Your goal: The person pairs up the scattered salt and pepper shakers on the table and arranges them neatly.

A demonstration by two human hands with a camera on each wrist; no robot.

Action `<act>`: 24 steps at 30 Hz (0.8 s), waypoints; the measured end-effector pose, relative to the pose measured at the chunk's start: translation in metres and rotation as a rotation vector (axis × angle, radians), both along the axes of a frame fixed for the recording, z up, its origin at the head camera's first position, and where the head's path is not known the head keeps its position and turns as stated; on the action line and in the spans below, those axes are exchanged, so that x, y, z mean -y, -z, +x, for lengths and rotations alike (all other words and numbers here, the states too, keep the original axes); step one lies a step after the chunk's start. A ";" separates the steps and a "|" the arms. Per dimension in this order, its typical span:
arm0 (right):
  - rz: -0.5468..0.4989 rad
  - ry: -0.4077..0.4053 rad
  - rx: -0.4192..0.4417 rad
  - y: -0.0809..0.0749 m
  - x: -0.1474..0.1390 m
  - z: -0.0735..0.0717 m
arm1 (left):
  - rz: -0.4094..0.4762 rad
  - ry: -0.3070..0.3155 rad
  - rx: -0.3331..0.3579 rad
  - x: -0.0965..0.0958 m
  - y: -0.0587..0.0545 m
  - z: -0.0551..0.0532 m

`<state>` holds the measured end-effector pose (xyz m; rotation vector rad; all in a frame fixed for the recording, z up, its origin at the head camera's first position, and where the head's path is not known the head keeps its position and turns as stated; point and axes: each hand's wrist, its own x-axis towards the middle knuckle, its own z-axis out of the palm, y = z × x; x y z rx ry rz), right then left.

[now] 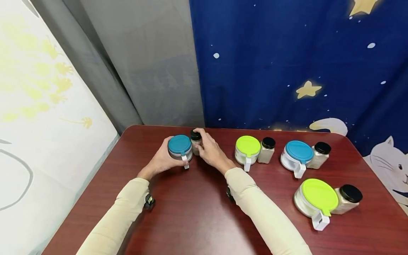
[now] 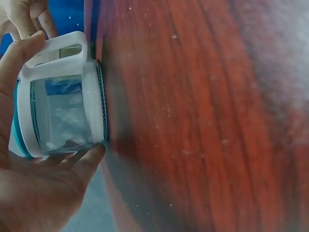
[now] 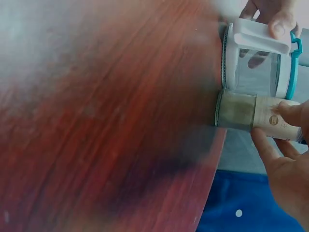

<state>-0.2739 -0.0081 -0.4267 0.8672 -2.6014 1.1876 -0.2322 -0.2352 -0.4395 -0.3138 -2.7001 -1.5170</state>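
Note:
Near the back edge of the table stands a clear jar with a blue lid and white handle (image 1: pixel 180 144). My left hand (image 1: pixel 163 158) curls round its left side, the thumb at the handle, as the left wrist view also shows on the jar (image 2: pixel 63 111). Right beside it is a small glass spice jar with a black cap (image 1: pixel 196 141), which holds a pale brown powder. My right hand (image 1: pixel 211 150) grips this spice jar, and in the right wrist view thumb and fingers lie on its label (image 3: pixel 273 118). The two jars stand side by side, seemingly touching.
To the right, a green-lidded jar (image 1: pixel 247 147), another blue-lidded jar (image 1: pixel 299 152) and a nearer green-lidded jar (image 1: pixel 318 196) each stand beside a black-capped jar (image 1: pixel 267 150). Grey and blue curtains (image 1: pixel 255 71) hang behind the table (image 1: pixel 191 219).

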 end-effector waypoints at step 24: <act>-0.252 0.037 -0.025 -0.020 -0.070 0.117 | -0.121 0.063 -0.120 -0.044 -0.023 0.091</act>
